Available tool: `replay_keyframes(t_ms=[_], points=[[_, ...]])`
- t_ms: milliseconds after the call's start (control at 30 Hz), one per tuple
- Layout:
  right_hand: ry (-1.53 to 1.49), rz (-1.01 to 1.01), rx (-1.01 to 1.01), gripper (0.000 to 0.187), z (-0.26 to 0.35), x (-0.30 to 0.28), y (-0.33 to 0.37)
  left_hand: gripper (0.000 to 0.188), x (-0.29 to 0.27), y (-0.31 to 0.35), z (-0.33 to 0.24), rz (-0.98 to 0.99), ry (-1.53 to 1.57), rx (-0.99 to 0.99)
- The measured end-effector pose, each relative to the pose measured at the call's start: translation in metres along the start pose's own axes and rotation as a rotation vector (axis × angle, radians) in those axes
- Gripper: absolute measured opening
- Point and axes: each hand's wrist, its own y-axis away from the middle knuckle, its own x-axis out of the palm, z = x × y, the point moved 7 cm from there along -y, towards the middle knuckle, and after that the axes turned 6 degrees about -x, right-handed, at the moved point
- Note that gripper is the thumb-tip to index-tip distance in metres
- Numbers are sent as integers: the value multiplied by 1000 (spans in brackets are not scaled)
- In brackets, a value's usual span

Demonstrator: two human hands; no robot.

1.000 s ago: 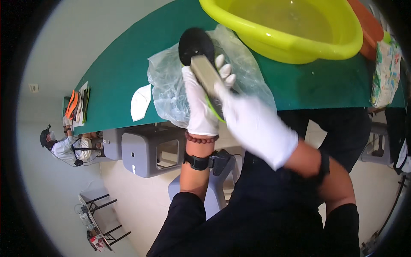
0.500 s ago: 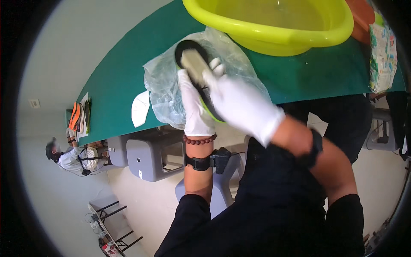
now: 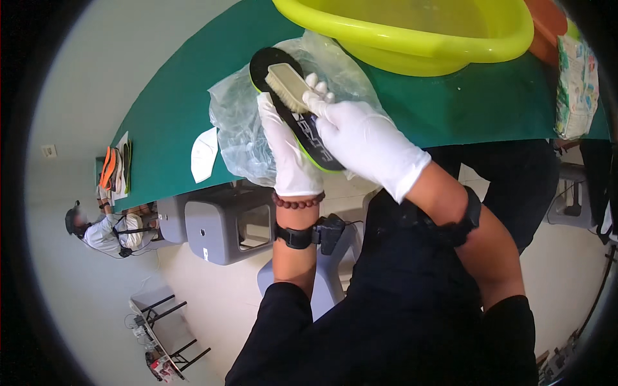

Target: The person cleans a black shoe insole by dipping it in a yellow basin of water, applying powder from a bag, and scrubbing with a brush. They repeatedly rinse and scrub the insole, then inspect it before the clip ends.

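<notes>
In the head view, the gloved left hand (image 3: 288, 157) grasps a black, green-edged insole (image 3: 308, 134) from beneath, over a crumpled clear plastic bag (image 3: 239, 125) on the green surface (image 3: 444, 112). The gloved right hand (image 3: 368, 138) grips a pale brush (image 3: 289, 82), its head over the insole's far half. A yellow basin (image 3: 412, 46) stands beyond, rightward.

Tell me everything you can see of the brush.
The brush has a flat, pale, oblong back and dense cream bristles showing along its left side; the back's material is unclear. It slants with its free end toward the upper left, bristles turned down and apparently touching the black insole. The gloved right hand grips the other end, hiding it.
</notes>
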Motion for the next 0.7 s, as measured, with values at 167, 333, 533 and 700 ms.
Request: replay_keyframes(t_ms=[167,333,533,700], points=[[-162,66,30,45,14,8,60,53,-11,-4,-36,-159,21,195],[-246,134,75,43,3,2,23,53,-2,4,-36,-67,-10,256],[-363,169,160,43,13,-6,61,50,10,-1,-49,-14,17,349],[-439,3,-66,44,11,6,71,54,3,3,-67,57,161,343]])
